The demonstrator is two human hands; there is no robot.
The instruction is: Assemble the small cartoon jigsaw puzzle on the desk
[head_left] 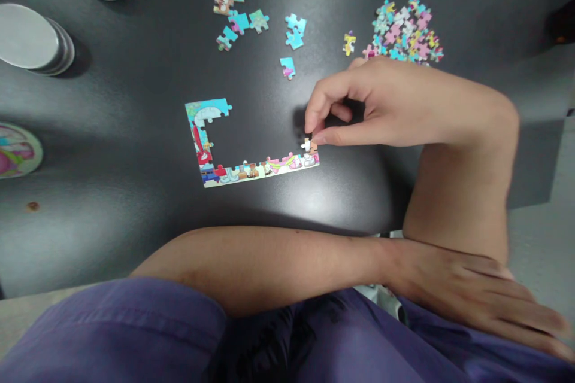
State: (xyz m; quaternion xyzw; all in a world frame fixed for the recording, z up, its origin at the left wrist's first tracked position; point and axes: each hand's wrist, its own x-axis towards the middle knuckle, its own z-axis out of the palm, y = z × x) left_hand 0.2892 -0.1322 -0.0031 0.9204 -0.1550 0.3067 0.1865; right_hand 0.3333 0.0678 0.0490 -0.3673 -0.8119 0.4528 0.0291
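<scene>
A joined strip of puzzle pieces [260, 171] forms the bottom edge, left side and upper-left corner of a frame on the dark table. At its lower right corner, my right hand [359, 108] pinches a small puzzle piece [308, 145] between thumb and index finger; the piece touches the strip's right end. My left arm lies across my lap, and my left hand [471, 290] rests with its fingers stretched out near my right elbow, holding nothing. Beyond my right hand sits a pile of loose pieces [404, 30], partly hidden by it.
Loose pieces [238, 23] lie scattered above the frame, with a joined pair [295, 31], a single blue piece [288, 67] and a yellow piece [349, 43] farther right. Round tins [29, 39] and a colourful round lid [18, 151] stand at the left of the table [112, 131].
</scene>
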